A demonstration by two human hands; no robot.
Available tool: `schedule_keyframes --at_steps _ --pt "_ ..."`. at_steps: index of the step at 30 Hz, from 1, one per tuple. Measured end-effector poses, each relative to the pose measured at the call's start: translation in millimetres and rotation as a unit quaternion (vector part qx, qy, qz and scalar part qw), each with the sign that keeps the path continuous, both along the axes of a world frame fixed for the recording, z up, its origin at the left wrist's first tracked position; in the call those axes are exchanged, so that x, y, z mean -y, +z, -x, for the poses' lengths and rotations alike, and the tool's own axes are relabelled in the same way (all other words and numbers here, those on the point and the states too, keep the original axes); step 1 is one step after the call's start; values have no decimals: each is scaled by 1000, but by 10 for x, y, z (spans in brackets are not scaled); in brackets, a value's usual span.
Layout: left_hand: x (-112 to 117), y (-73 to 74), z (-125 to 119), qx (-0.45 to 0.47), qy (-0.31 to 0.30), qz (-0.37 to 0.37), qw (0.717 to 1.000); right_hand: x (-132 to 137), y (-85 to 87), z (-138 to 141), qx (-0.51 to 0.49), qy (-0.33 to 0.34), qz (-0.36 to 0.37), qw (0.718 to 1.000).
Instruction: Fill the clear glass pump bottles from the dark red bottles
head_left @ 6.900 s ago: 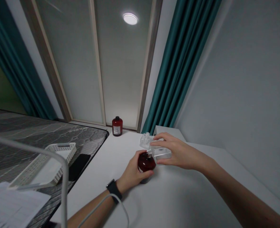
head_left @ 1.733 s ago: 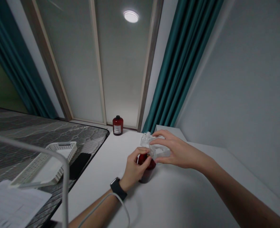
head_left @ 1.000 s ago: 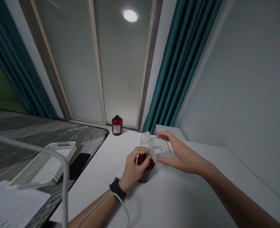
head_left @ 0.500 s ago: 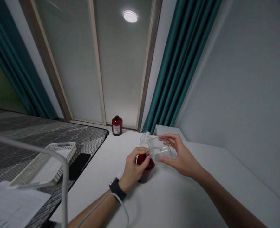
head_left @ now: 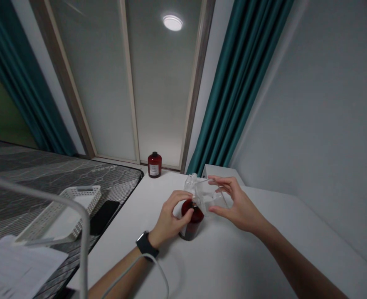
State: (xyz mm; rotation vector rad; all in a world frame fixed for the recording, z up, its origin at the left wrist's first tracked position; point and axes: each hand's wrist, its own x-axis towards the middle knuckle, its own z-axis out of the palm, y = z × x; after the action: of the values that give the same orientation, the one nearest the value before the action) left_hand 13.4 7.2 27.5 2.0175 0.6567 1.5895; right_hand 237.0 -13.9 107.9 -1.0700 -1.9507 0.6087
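Observation:
A dark red bottle (head_left: 193, 224) with an uncapped, threaded neck stands on the white table in front of me. My left hand (head_left: 172, 216), with a dark watch on the wrist, curves about its top, fingers by the neck and thumb against the shoulder. In my right hand (head_left: 233, 203), a clear cup (head_left: 213, 199) is held between thumb and fingers. It lies tilted nearly on its side, one end at the bottle's neck. Behind them is another clear object (head_left: 189, 181), partly hidden; its kind is unclear.
Another red bottle (head_left: 154, 166), black-capped and labelled, stands at the table's far edge. To the left are a white basket (head_left: 86, 207), a black flat object (head_left: 105, 216) and papers (head_left: 18, 268). A pale curved tube (head_left: 84, 249) and thin cable (head_left: 133, 265) cross the near left.
My left hand has shifted slightly left, its thumb and fingers spreading wider around the bottle's top. My right hand still holds the tilted cup in nearly the same place.

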Motion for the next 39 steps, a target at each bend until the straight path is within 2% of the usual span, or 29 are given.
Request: schedule_keyframes --at_steps 9,14,39 --pt "-19 10 63 -28 -11 -18 999 -20 58 -6 26 5 -2 1000" --pt "-10 18 98 -38 -42 -20 998 -23 91 -6 33 12 5 999" --pt "-44 11 140 -8 -72 4 997 -92 277 7 92 27 3 995"
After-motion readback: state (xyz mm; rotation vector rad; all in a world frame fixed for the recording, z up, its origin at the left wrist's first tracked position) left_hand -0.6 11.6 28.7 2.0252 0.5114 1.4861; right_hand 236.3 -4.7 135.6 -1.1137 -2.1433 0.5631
